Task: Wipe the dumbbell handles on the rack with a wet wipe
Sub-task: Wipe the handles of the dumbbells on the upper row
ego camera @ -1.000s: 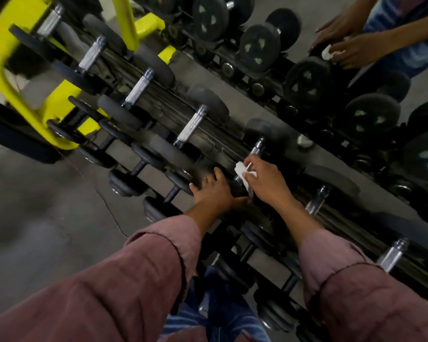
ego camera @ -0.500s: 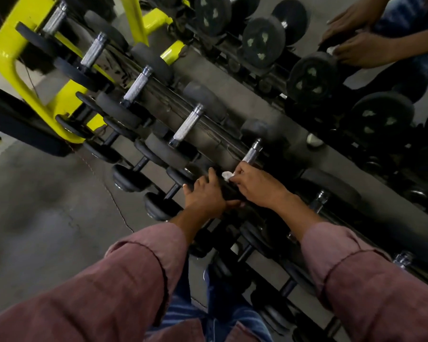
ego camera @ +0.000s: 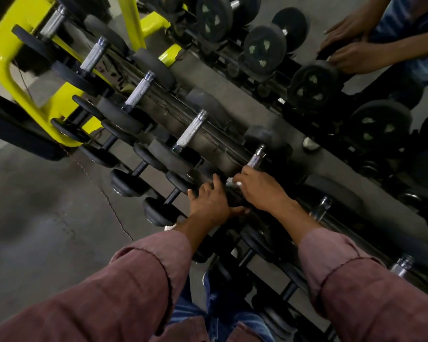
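Note:
A black rack (ego camera: pixel 218 146) holds a row of dumbbells with knurled silver handles. My right hand (ego camera: pixel 260 191) grips the near end of one silver handle (ego camera: pixel 255 159) with a white wet wipe (ego camera: pixel 232 181) under its fingers; only a corner of the wipe shows. My left hand (ego camera: pixel 211 201) rests with spread fingers on the black weight head just left of that handle, thumb toward the right hand. The lower part of the handle is hidden under my right hand.
More silver handles (ego camera: pixel 190 132) run up-left along the rack toward a yellow machine frame (ego camera: pixel 8 67). Larger black dumbbells (ego camera: pixel 265 49) fill the far rack. Another person's hands (ego camera: pixel 353 55) work at the top right. Grey floor (ego camera: pixel 47 218) lies to the left.
My right hand slid down the handle toward me, folding the wipe under its fingers so less white shows. My left hand stayed on the weight head. The view shifted slightly.

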Available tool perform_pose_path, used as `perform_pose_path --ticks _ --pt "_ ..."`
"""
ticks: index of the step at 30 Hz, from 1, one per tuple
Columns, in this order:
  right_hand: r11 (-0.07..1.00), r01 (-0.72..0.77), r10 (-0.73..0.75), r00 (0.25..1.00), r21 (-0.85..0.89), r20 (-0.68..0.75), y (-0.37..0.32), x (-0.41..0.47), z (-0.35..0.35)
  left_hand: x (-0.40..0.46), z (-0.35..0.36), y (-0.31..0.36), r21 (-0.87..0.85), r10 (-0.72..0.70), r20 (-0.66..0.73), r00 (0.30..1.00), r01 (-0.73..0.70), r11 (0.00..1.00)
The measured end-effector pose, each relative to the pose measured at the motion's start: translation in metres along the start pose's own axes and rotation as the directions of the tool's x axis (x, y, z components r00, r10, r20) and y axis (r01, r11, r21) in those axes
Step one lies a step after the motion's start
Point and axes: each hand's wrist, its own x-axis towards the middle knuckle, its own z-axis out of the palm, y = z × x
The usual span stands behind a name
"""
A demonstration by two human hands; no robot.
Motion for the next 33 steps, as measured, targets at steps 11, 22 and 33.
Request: perform_pose_path --ticks 11,22,33 --pt "0.986 -0.163 0.157 0.964 -0.012 -0.213 0.016 0.009 -0.010 0.001 -0.001 -0.003 -0.005 0.013 0.015 1.000 -0.013 1.000" --pt "0.948 0.045 -0.027 0.998 0.316 -0.058 0.022 -0.007 0.023 0.003 0.002 -0.003 0.013 0.016 -0.011 1.000 -0.016 1.000" --pt "0.969 -0.196 0.243 0.882 0.153 -0.404 0.025 0.009 0.007 0.003 0.003 -0.003 0.037 0.016 -0.011 1.000 -0.015 0.999"
